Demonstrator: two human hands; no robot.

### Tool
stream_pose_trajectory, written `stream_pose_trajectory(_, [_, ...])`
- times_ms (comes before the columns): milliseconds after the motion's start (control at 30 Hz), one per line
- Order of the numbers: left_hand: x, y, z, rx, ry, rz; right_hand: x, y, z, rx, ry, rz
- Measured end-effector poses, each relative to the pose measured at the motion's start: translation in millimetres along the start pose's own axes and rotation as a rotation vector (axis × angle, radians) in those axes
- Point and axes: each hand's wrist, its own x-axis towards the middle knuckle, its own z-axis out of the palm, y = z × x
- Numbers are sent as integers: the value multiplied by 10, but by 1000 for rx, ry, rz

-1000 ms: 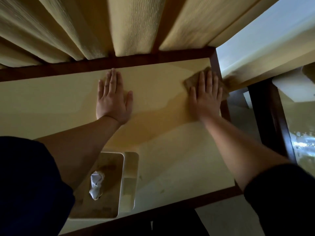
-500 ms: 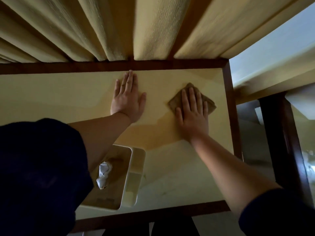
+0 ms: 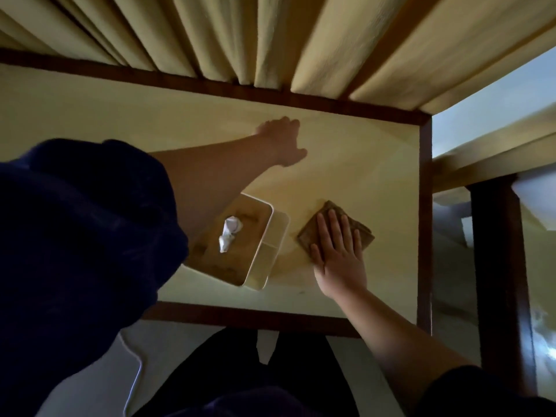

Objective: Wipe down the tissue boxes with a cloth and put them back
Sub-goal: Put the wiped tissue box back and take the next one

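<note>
1. Tissue box (image 3: 240, 245) sits near the table (image 3: 376, 164) front edge, just beside the cloth (image 3: 337, 228); a careless sweep may knock it off.
2. Right hand (image 3: 338, 257) presses flat, fingers spread, on the cloth; left hand (image 3: 282, 142) is blurred, its fingers unreadable.

left hand (image 3: 281, 139): motion-blurred, finger pose unreadable | cloth (image 3: 337, 228): near half hidden under right hand (image 3: 338, 257) | tissue box (image 3: 240, 245): left edge hidden behind left forearm and dark sleeve (image 3: 81, 236) | table (image 3: 361, 176): left end cut by frame edge | white cable (image 3: 135, 377): runs off bottom edge
</note>
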Motion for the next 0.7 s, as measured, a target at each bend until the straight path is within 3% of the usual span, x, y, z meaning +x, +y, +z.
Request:
stream_pose_trajectory(233, [-1335, -65, 81, -320, 212, 159, -752, -231, 161, 10, -33, -112])
stream_pose_trajectory(333, [-1913, -253, 227, -403, 413, 119, -724, -342, -25, 98, -79, -59])
stream_pose_trajectory(400, [-2271, -379, 339, -435, 519, 23, -621, -406, -204, 207, -17, 20])
stream_pose_trajectory(533, [-2800, -553, 596, -582, 453, -202, -262, -750, -642, 489, 95, 113])
stream_pose_trajectory(700, [-2957, -565, 819, -561, 319, -224, 166, -1188, -1001, 527, 52, -19])
